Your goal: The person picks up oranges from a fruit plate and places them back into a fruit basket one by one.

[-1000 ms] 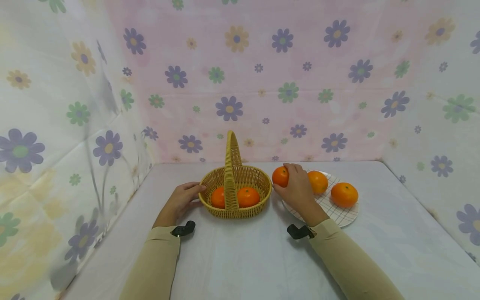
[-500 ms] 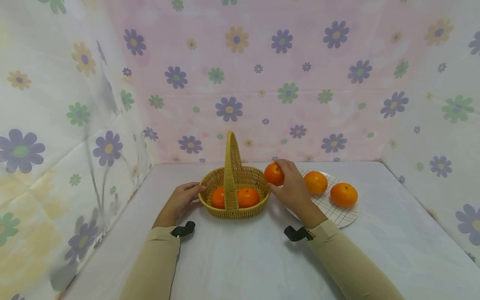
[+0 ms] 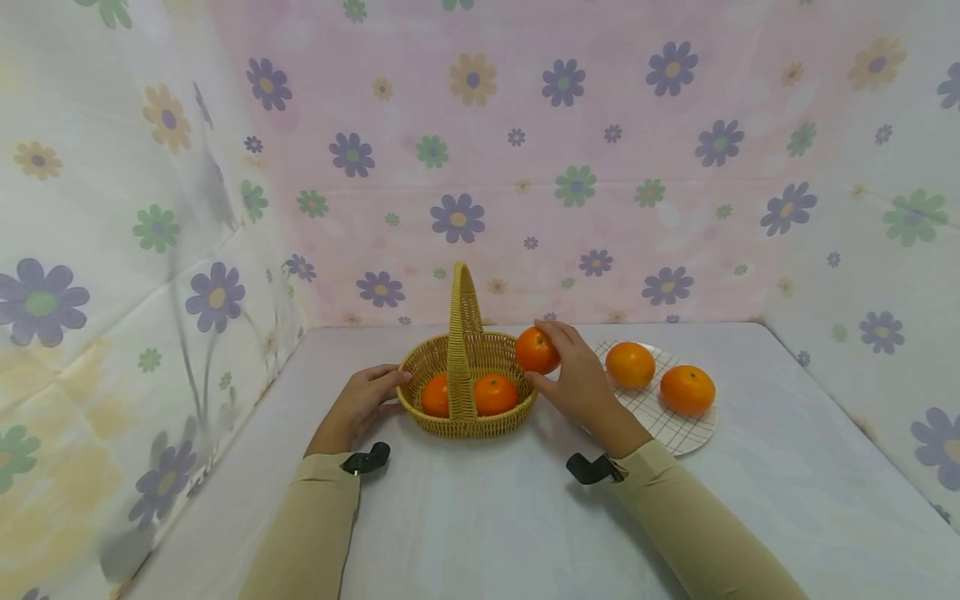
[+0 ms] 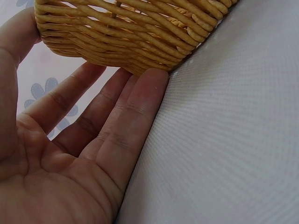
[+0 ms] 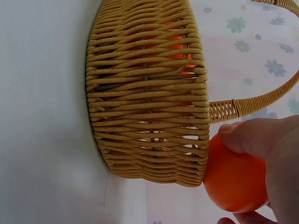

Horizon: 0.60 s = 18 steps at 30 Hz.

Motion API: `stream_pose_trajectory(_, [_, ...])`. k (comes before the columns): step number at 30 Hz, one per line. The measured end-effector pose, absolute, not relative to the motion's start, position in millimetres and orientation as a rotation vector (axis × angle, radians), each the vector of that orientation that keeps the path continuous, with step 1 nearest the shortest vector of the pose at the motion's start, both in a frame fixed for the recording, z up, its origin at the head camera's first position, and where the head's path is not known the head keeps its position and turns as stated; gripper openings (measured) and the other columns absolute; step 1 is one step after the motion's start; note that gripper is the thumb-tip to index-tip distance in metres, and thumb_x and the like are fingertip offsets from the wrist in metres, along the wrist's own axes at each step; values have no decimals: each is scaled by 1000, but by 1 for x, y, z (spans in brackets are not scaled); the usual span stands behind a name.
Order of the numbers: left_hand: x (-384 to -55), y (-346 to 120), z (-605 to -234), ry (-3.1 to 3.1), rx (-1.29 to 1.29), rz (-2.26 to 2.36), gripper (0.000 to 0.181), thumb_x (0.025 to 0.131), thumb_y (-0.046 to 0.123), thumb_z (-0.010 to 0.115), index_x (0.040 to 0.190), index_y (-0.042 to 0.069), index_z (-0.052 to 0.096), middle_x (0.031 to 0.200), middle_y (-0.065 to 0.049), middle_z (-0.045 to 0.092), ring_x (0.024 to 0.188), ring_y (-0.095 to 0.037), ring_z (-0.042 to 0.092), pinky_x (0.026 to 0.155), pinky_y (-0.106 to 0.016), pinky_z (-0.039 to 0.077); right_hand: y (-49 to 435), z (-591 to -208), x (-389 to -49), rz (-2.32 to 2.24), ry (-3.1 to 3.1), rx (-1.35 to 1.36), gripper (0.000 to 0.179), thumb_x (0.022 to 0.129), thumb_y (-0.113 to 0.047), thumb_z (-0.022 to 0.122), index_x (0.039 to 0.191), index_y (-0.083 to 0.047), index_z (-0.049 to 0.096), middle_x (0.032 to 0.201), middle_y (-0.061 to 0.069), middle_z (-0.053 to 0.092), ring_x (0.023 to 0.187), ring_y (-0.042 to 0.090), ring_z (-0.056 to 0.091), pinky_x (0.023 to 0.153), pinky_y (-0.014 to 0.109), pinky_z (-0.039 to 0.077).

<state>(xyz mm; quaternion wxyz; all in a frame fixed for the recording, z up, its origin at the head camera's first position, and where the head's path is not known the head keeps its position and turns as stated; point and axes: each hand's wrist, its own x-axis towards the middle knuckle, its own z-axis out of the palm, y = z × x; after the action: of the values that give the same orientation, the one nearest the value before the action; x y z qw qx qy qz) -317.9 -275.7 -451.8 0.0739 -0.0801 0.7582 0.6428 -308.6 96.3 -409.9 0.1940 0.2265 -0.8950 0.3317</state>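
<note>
And there, right hand [image 3: 581,379] pinched an orange [image 3: 535,352] at the basket's right rim, left hand [image 3: 363,395] gripping the wicker basket's [image 3: 480,428] opposite end!

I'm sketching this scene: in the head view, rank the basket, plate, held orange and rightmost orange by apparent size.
1. Basket, counting its handle
2. Plate, partly hidden
3. Held orange and rightmost orange: unsure; they look close in size and the held one is partly covered.
</note>
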Motion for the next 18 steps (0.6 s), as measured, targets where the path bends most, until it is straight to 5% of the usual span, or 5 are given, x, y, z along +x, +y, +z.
stream_pose_trajectory(18, [-319, -277, -454, 2273, -228, 1938, 63, 94, 38, 74, 145, 6, 56, 149, -13, 56, 126, -28, 62, 96, -37, 61, 91, -416, -310, 889, -2451, 652, 84, 84, -17, 88, 155, -17, 44, 159, 9, 44, 143, 31, 50, 115, 50, 48])
